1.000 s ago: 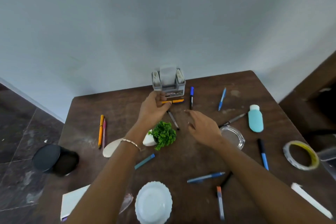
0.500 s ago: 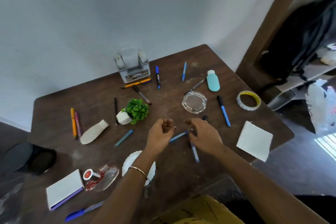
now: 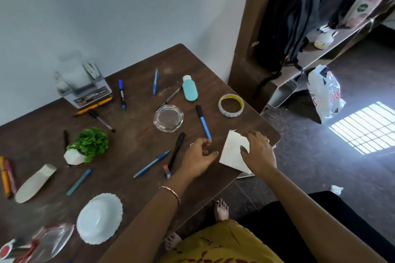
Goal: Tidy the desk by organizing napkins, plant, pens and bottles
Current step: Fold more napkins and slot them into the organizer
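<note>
A white napkin [image 3: 232, 151] lies at the desk's near right corner. My right hand [image 3: 259, 151] is on it, thumb on top and fingers over its far edge. My left hand [image 3: 197, 159] hovers just left of the napkin, fingers loosely curled and holding nothing. A small green plant [image 3: 89, 144] in a white pot lies tipped at the left. A teal bottle [image 3: 189, 88] lies at the back and a cream bottle [image 3: 34, 183] at the far left. Several pens are scattered about, among them a blue marker [image 3: 204, 123] and a black pen [image 3: 176, 152] close to my left hand.
A grey desk organizer [image 3: 83, 85] stands at the back by the wall. A glass ashtray [image 3: 168, 118], a tape roll [image 3: 230, 105] and an upturned white bowl [image 3: 99, 218] also sit on the brown desk [image 3: 132, 141]. A shelf with bags stands at the right.
The view has swung right. Both hands moved from the desk's middle to its right corner, and my right hand has come down onto the napkin.
</note>
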